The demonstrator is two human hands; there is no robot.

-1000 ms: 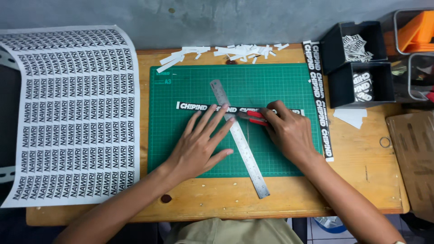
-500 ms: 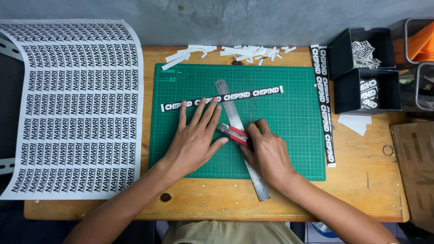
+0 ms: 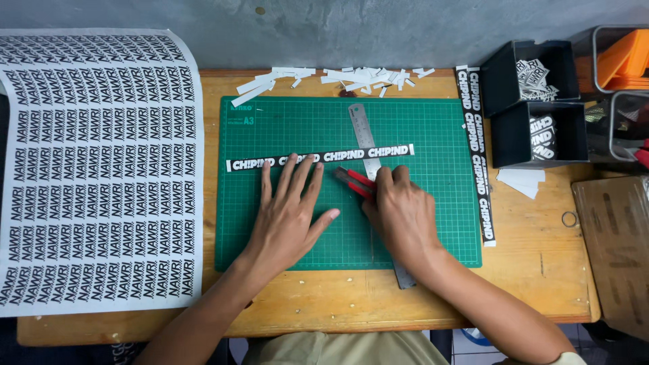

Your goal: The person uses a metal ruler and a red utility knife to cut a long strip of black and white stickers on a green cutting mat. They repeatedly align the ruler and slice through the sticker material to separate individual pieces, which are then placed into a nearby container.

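Observation:
My left hand point(image 3: 289, 213) lies flat on the green cutting mat point(image 3: 433, 223), fingers spread, fingertips touching the black sticker strip point(image 3: 250, 163) that runs across the mat. My right hand point(image 3: 402, 213) grips a red utility knife point(image 3: 355, 181) whose tip points up-left, just below the strip. The same hand rests over a steel ruler point(image 3: 363, 132) that runs from the mat's top to below its front edge, under the strip.
A large printed sticker sheet point(image 3: 94, 169) covers the left of the wooden table point(image 3: 541, 270). White paper offcuts point(image 3: 351, 76) lie behind the mat. Another black strip point(image 3: 478, 149) lies along the mat's right edge. Black bins point(image 3: 534, 101) with cut stickers stand at the right, cardboard point(image 3: 618, 250) beside them.
The ruler has turned more upright under the strip. My right hand with the knife moved down and left toward my body. My left hand shifted slightly and now touches the strip.

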